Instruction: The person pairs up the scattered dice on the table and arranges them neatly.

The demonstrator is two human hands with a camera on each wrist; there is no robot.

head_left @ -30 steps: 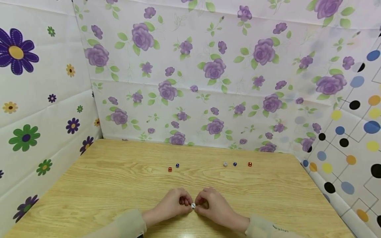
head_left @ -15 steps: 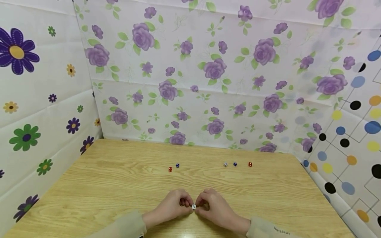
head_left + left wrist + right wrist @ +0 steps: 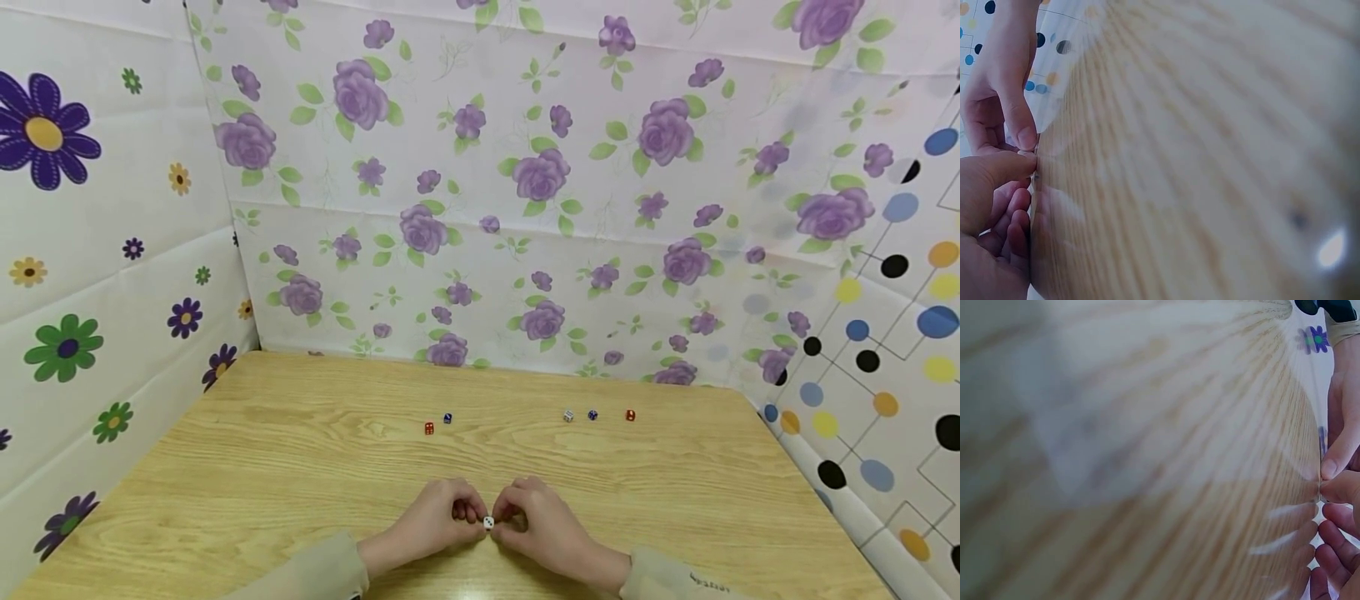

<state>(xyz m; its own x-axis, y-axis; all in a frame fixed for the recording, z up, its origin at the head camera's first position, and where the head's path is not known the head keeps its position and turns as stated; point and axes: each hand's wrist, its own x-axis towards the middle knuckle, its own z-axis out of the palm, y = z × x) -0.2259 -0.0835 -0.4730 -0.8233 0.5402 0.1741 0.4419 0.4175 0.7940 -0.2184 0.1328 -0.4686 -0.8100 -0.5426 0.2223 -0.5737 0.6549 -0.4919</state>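
- My table (image 3: 1147,425) spreads across most of the view, its wood grain pale and blurred nearest me, sharper toward its margin;
- at that table margin sits my right hand (image 3: 1339,540), the thumb reaching in above the bent fingers;
- just beside it, at the same table margin, my left hand (image 3: 1344,428) comes down; whatever sits between our tips is too small to tell;
- on the table's gloss, a reflection (image 3: 1288,540) of fingers shows;
- beyond the table hangs white cloth with a purple flower (image 3: 1317,339); near it, a pale sleeve (image 3: 1344,330) and something dark (image 3: 1338,309).
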